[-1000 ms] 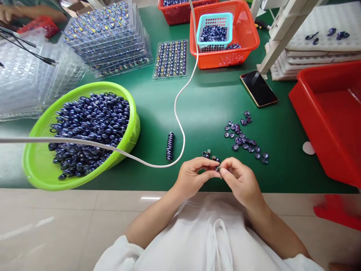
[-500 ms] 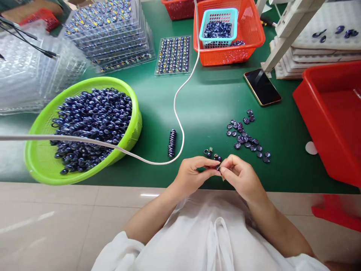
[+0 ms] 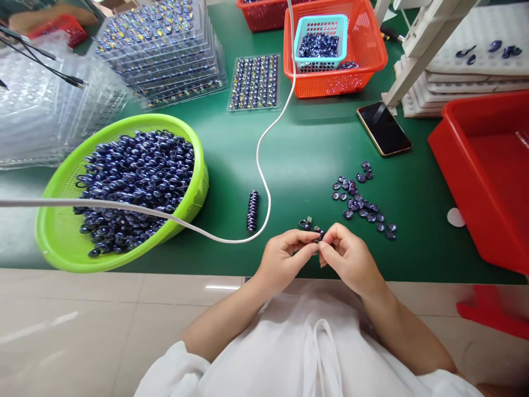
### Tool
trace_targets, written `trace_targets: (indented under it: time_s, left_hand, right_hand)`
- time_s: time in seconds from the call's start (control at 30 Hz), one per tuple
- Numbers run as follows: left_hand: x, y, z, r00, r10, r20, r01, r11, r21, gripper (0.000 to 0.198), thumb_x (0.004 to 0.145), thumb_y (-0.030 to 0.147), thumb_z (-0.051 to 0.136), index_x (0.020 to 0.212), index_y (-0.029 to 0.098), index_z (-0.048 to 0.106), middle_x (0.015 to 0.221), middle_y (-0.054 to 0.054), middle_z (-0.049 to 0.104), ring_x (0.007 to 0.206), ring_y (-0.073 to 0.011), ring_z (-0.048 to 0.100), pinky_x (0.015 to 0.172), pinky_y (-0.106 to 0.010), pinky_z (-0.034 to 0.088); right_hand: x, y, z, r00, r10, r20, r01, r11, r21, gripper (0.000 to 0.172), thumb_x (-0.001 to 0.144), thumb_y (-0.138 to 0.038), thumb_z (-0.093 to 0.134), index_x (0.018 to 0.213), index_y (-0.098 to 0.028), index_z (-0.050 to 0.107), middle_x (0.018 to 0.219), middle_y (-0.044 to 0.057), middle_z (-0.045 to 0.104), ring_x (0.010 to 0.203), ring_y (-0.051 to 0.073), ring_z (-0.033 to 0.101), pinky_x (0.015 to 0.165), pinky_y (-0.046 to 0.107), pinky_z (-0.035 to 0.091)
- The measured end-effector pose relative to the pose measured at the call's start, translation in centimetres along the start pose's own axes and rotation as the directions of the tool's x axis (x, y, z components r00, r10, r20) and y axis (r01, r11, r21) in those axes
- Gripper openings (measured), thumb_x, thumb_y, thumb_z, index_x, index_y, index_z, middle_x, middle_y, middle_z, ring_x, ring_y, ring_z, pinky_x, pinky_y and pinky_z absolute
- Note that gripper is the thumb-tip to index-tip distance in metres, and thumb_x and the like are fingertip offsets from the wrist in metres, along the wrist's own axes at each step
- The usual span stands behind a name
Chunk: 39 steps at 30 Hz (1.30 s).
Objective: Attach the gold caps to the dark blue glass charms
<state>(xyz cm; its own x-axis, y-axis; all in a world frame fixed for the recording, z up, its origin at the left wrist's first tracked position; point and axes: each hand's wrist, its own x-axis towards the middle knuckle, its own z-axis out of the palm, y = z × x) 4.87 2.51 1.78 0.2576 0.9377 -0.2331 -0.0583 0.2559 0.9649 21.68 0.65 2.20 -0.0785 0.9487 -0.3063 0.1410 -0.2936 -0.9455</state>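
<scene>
Close together at the table's front edge, my left hand [image 3: 283, 256] and my right hand [image 3: 350, 258] meet at the fingertips. Both pinch a small dark shiny piece [image 3: 317, 240], mostly hidden by the fingers. Just beyond them lies a small dark ring-shaped piece with a sparkling stone [image 3: 306, 223], and another dark piece [image 3: 319, 231] sits right at the fingertips. To the right are scattered dark blue round discs [image 3: 363, 212]. Left of my hands stands a tight row of dark rings [image 3: 252, 211].
A lime-green basket [image 3: 198, 149] full of dark blue looped pieces sits left. A white cable [image 3: 264, 165] crosses the green table. Further back are stacked clear trays [image 3: 165, 66], one filled tray [image 3: 254, 82], an orange basket [image 3: 363, 71], a phone [image 3: 384, 128] and a red bin [image 3: 467, 182].
My fingertips have shifted slightly left and closer together around the small piece, which shows less now. The things on the table lie as before.
</scene>
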Motion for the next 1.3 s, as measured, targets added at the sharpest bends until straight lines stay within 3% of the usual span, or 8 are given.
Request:
trace_targets:
  time_s: [0.17,0.37,0.53,0.67,0.77,0.97,1.17,1.3]
  left_hand:
    - [0.4,0.9,0.2,0.982,-0.186,-0.032,0.180,0.972,-0.152,0.022,0.074,0.030,0.082,0.088,0.014,0.076,0.071,-0.003,0.076,0.064,-0.0154,0.071,0.069,-0.029,0.061]
    - [0.7,1.1,0.1,0.979,-0.192,-0.071,0.182,0.974,-0.133,0.019,0.069,0.029,0.082,0.079,0.014,0.075,0.064,-0.002,0.071,0.056,-0.0119,0.062,0.058,-0.025,0.056]
    - [0.8,1.0,0.2,0.982,-0.186,-0.042,0.180,0.977,-0.114,0.013,0.070,0.024,0.079,0.077,0.015,0.074,0.062,0.001,0.067,0.051,-0.0075,0.055,0.051,-0.019,0.046]
    - [0.8,0.9,0.4,0.988,-0.157,-0.016,0.154,0.983,-0.102,0.011,0.071,0.023,0.078,0.077,0.015,0.073,0.062,0.001,0.068,0.053,-0.0084,0.057,0.055,-0.021,0.048]
    - [0.7,0.8,0.5,0.985,-0.170,-0.002,0.170,0.983,-0.063,0.012,0.072,0.025,0.077,0.079,0.015,0.074,0.068,-0.002,0.072,0.056,-0.0105,0.061,0.057,-0.022,0.051]
    - [0.2,0.6,0.3,0.988,-0.151,0.014,0.150,0.987,0.053,0.019,0.083,0.025,0.070,0.096,0.015,0.079,0.084,-0.007,0.078,0.068,-0.0143,0.068,0.063,-0.024,0.057]
    - [-0.3,0.0,0.1,0.991,0.100,0.090,-0.120,0.959,0.257,0.023,0.087,0.022,0.068,0.107,0.016,0.078,0.099,-0.011,0.077,0.087,-0.0203,0.072,0.078,-0.031,0.059]
    - [-0.4,-0.5,0.2,0.985,0.156,0.077,-0.170,0.952,0.256,0.022,0.085,0.023,0.073,0.105,0.017,0.079,0.094,-0.010,0.077,0.086,-0.0206,0.072,0.080,-0.032,0.057]
  right_hand:
    - [-0.3,0.6,-0.4,0.993,-0.083,0.081,0.077,0.994,0.075,0.015,0.095,-0.037,0.060,0.098,-0.022,0.059,0.086,0.002,0.071,0.068,0.014,0.069,0.062,0.028,0.060]
    - [-0.9,1.9,-1.4,0.962,-0.271,-0.030,0.260,0.946,-0.195,0.017,0.095,-0.031,0.061,0.111,-0.026,0.064,0.105,0.004,0.072,0.086,0.018,0.071,0.078,0.032,0.060]
    - [-1.1,1.9,-1.5,0.866,-0.499,-0.042,0.461,0.827,-0.322,0.017,0.092,-0.020,0.063,0.107,-0.028,0.065,0.099,0.003,0.068,0.082,0.016,0.067,0.075,0.032,0.057]
    - [-0.7,1.6,-1.3,0.763,-0.646,0.034,0.605,0.695,-0.387,0.027,0.089,-0.011,0.065,0.108,-0.030,0.065,0.098,0.002,0.067,0.086,0.017,0.067,0.073,0.031,0.056]
    - [-0.4,1.5,-1.1,0.728,-0.683,0.058,0.637,0.643,-0.425,0.027,0.088,-0.008,0.063,0.106,-0.029,0.064,0.095,0.003,0.067,0.085,0.017,0.066,0.073,0.032,0.056]
    - [-0.5,1.4,-1.1,0.840,-0.543,-0.001,0.501,0.777,-0.381,0.013,0.091,-0.012,0.059,0.094,-0.025,0.060,0.087,0.001,0.064,0.078,0.015,0.062,0.069,0.028,0.050]
    - [-0.4,0.2,-2.2,0.959,-0.279,0.046,0.279,0.906,-0.317,0.011,0.094,-0.021,0.060,0.084,-0.024,0.063,0.082,-0.001,0.062,0.074,0.013,0.057,0.063,0.026,0.043]
    - [0.0,-0.1,-2.4,0.993,-0.117,0.004,0.114,0.956,-0.270,0.014,0.089,-0.030,0.066,0.078,-0.023,0.063,0.074,-0.003,0.061,0.066,0.012,0.053,0.060,0.026,0.040]
